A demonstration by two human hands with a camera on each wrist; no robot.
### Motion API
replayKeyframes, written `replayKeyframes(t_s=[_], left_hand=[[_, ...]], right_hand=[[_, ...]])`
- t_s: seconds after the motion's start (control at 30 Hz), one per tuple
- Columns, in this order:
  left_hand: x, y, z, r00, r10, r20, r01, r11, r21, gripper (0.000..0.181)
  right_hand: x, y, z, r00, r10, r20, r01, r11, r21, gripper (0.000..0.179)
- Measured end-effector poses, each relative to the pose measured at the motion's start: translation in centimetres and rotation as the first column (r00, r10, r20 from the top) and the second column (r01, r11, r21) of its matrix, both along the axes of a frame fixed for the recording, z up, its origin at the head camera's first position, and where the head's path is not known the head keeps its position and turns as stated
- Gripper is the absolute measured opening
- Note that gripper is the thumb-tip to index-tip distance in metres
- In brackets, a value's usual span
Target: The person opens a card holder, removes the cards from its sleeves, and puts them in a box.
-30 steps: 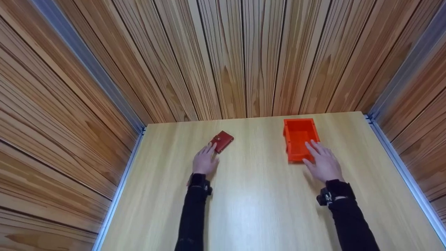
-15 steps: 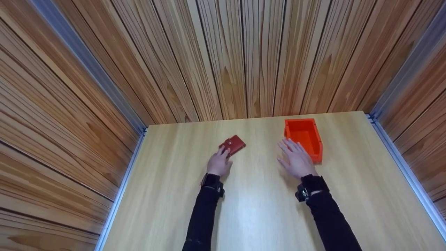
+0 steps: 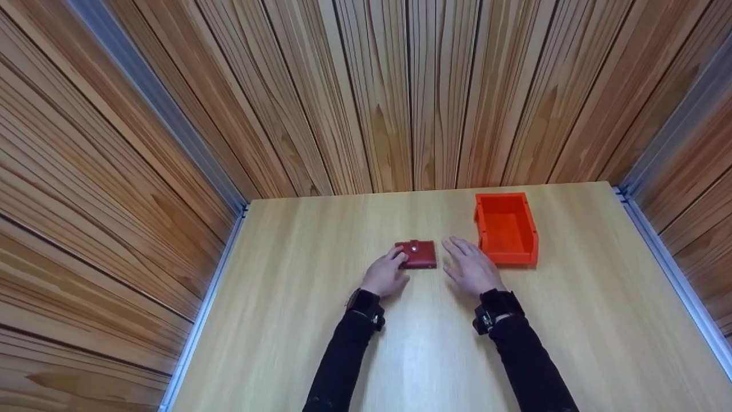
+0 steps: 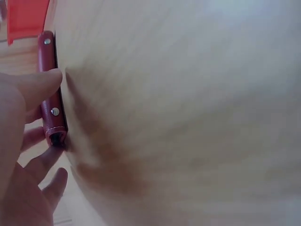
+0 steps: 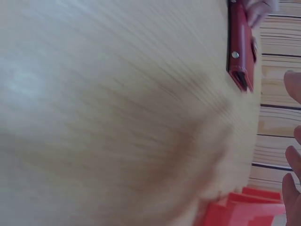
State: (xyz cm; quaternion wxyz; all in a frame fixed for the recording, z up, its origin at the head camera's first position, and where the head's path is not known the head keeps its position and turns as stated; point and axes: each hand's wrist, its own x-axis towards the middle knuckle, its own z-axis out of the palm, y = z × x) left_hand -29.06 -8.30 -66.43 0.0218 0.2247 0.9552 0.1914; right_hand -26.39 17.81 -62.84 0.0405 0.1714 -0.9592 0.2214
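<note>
A dark red leather wallet (image 3: 420, 256) with a snap strap lies on the wooden table, its studded spine (image 4: 51, 106) turned toward me. On its left end rest the fingers of my left hand (image 3: 385, 277); the thumb overlaps the near edge in the left wrist view. To the right of the wallet, my right hand (image 3: 472, 268) hovers low with its fingers extended, holding nothing. Its fingertips (image 5: 292, 155) show at the edge of the right wrist view. An orange-red plastic bin (image 3: 517, 260) stands just beyond the right hand, partly behind it.
The pale wooden table (image 3: 297, 343) runs back to a wood-panelled wall (image 3: 389, 97). Similar panels rise at both sides, with metal rails (image 3: 209, 292) along the table's left and right edges.
The wallet has slid right and nearer with my left hand, turning square to me. My right hand has moved left from over the bin to beside the wallet.
</note>
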Motion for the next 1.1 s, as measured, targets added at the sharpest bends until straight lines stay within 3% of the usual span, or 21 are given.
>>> replayKeyframes(t_s=[0.43, 0.67, 0.77, 0.93, 1.1], left_hand=[[0.6, 3.2, 0.3, 0.988, -0.157, 0.012, 0.157, 0.987, -0.011, 0.036], [0.9, 3.3, -0.4, 0.984, -0.172, -0.055, 0.171, 0.985, -0.027, 0.030], [1.0, 3.3, -0.7, 0.980, -0.168, -0.105, 0.161, 0.984, -0.069, 0.027], [1.1, 2.9, -0.8, 0.974, -0.111, -0.195, 0.085, 0.987, -0.140, 0.033], [1.0, 2.4, -0.8, 0.973, -0.065, -0.223, 0.028, 0.986, -0.165, 0.042]], right_hand=[[1.6, 0.0, -2.1, 0.981, 0.011, 0.193, -0.010, 1.000, -0.005, 0.060], [2.2, -0.2, -2.6, 0.988, 0.030, 0.152, -0.028, 0.999, -0.017, 0.056], [2.4, -0.2, -2.7, 0.991, 0.035, 0.126, -0.034, 0.999, -0.015, 0.055], [2.8, -0.5, -3.0, 0.993, 0.038, 0.113, -0.033, 0.998, -0.044, 0.055], [3.4, -1.2, -3.1, 0.995, 0.039, 0.096, -0.036, 0.999, -0.037, 0.055]])
